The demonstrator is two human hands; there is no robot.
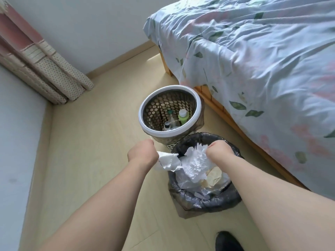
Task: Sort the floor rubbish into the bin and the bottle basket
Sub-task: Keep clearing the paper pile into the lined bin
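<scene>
The bin (pixel 233 194), lined with a black bag, stands on the floor and holds crumpled white and beige rubbish. Over its left rim my left hand (pixel 143 153) grips a wad of white tissue (pixel 169 161). My right hand (pixel 217 149) hangs over the bin's mouth and holds a larger crumpled white paper (pixel 194 164). Just behind the bin stands the bottle basket (pixel 154 132), perforated with a white rim. Inside it lie a green bottle with a white cap (pixel 183 115) and clear bottles (pixel 170 120).
A bed (pixel 262 69) with a pale floral sheet and a wooden frame fills the right side, close to the bin. A dotted curtain (pixel 47 69) hangs in the back left corner. A dark shoe (pixel 228 241) shows at the bottom edge. Pale wooden floor (pixel 94 142) lies to the left.
</scene>
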